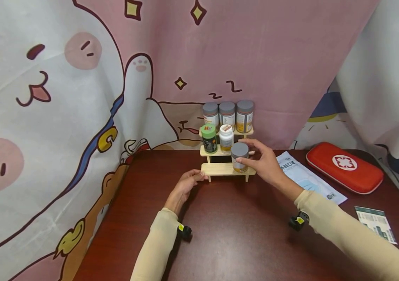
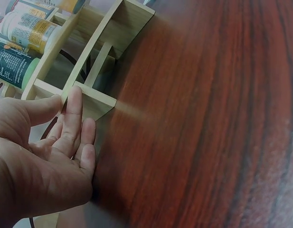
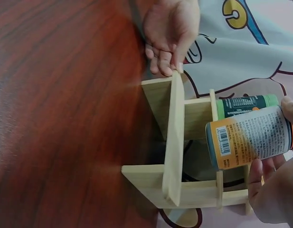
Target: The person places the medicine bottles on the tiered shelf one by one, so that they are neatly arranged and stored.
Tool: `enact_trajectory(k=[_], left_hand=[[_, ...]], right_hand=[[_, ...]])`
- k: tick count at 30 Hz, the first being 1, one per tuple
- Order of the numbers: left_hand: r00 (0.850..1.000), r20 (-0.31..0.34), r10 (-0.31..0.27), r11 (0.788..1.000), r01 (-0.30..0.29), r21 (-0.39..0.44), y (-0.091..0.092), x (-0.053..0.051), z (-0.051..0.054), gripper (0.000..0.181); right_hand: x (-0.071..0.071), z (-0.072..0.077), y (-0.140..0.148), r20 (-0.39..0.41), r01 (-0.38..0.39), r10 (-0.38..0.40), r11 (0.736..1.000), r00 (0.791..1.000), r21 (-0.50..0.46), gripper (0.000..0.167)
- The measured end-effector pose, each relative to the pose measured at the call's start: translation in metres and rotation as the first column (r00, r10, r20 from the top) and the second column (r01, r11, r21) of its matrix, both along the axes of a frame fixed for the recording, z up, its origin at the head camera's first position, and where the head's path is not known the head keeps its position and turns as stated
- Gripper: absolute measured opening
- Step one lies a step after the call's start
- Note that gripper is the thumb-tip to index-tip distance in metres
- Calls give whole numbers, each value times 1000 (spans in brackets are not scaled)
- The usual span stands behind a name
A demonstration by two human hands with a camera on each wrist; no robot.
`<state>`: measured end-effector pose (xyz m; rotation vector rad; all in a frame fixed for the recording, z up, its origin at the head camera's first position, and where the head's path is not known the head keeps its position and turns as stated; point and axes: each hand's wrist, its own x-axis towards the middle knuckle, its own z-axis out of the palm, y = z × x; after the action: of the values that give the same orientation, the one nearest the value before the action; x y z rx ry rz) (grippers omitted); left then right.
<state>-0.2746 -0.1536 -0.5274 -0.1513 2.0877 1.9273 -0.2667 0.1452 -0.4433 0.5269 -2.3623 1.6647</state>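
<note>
A three-step wooden display rack [image 1: 217, 169] stands on the table. My left hand [image 1: 186, 184] pinches the left end of its lowest step between thumb and fingers, as the left wrist view shows close up. In my right hand [image 1: 269, 166] is a grey-lidded supplement bottle [image 3: 250, 137] with a white and orange label, gripped near its lid. It hangs over the rack's right side, apart from the lowest step in the right wrist view. On the middle step stand a green-capped dark bottle [image 1: 209, 139] and a white bottle [image 1: 226, 138].
Three grey-lidded bottles [image 1: 227, 113] line the top step. To the right lie a white mask packet [image 1: 308, 177], a red zip case [image 1: 343, 168] and a small printed card [image 1: 375, 223]. A patterned cloth [image 1: 255, 50] hangs behind the table [image 1: 217, 234].
</note>
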Motion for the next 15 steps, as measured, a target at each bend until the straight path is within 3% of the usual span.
enact_trajectory(k=[8, 15], left_hand=[[1000, -9, -8, 1000, 8, -4, 1, 0, 1, 25], [1000, 5, -1, 1000, 1, -15, 0, -1, 0, 23]], right_hand=[[-6, 15, 4, -21, 75, -75, 997, 997, 2, 60], [-14, 17, 5, -33, 95, -94, 995, 995, 9, 62]])
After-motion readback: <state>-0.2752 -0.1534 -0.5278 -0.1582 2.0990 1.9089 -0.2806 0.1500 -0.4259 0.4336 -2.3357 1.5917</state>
